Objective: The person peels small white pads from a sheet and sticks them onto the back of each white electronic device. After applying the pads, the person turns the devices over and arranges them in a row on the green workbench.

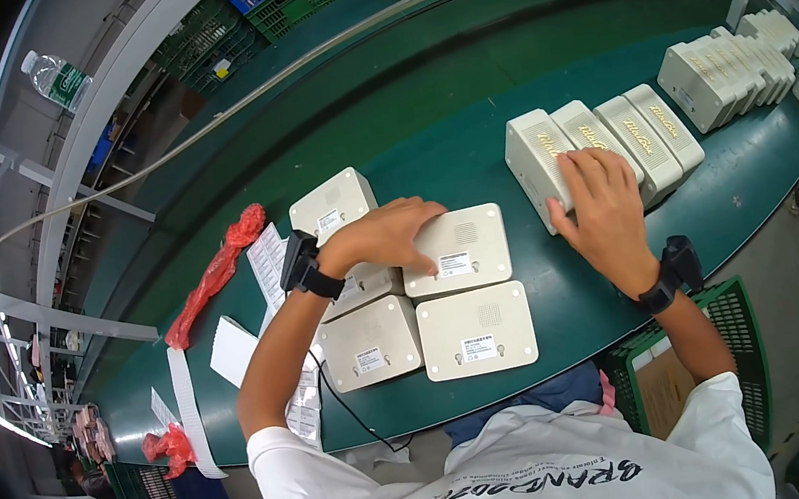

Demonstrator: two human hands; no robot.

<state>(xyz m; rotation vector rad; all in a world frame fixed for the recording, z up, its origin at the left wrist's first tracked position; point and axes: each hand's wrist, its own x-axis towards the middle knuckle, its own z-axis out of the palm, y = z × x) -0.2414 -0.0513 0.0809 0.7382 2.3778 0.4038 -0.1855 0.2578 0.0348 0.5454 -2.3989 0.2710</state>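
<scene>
Although nothing looks unstable from where I watch, the clutter left of my left hand's (383, 238) fingers deserves care: a twisted red plastic bag (212, 284), then white printed sheets (269, 265), then a thin black cable (353, 415) nearer the person, running to the front edge of the bench (574, 348). If the left forearm swung inward, it could snag that cable and drag the sheets along. Five cream plastic housings lie slotted side up at these fingers; the one directly beneath them, a grille-backed housing (475, 240), sits close against its neighbours, so a careless sideways push could scuff or shift the nearest housing (478, 335). My left hand reaches in palm down, its thumb well parted from the fingers and laid across that housing's left side; whether it truly grips, I cannot tell.

Farther right, four upright housings (651, 152) with gold script stand at and just beyond my right hand's (607, 212) fingers. They stand on narrow sides, so I judge that an uneven push could tip one into the next. This hand slants forward, back upward, fingers slightly bent over the two leftmost, thumb spread to the left; I cannot tell if it has a hold. Well beyond those fingers, to the right, stands a row of more housings (701, 89).
</scene>
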